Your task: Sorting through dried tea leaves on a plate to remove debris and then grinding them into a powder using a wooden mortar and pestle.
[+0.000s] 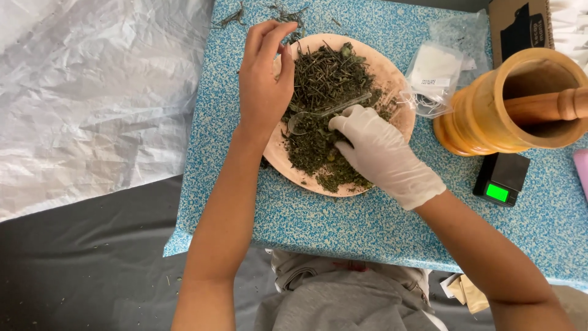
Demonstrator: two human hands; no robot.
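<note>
A round wooden plate [397, 113] on a blue speckled board holds a heap of dried green herbs and stems [324, 79]. My bare left hand [263, 79] rests at the plate's left rim, fingers pinched together near the top of the heap; what it pinches is too small to tell. My right hand [383, 153], in a white glove, lies on the herbs at the plate's lower right. It holds a clear plastic spoon [324, 113] that points left across the heap.
A wooden mortar with a pestle [520, 104] stands at the right, a small black scale with a green display [501, 179] in front of it. Clear plastic bags [435, 73] lie beside the plate. White plastic sheeting [92, 92] covers the floor at left.
</note>
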